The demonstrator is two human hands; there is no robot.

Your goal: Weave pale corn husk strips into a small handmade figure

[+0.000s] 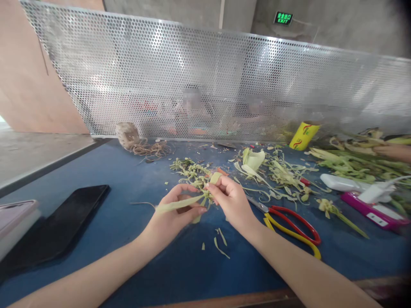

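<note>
Both hands meet over the middle of a blue table (135, 171). My left hand (176, 211) is closed on a long pale green leaf strip (178, 204) that sticks out to the left. My right hand (229, 199) pinches the woven end of that strip (214, 177), fingers pressed together. The two hands almost touch. Small leaf scraps (221, 244) lie on the table just below them.
Red and yellow scissors (292, 224) lie right of my right hand. A black phone (61, 222) rests at the left. Leaf trimmings (276, 171), a twine ball (128, 134), a yellow can (303, 136) and a pink device (374, 209) lie farther back. Behind a perforated metal screen (205, 81) sit other people.
</note>
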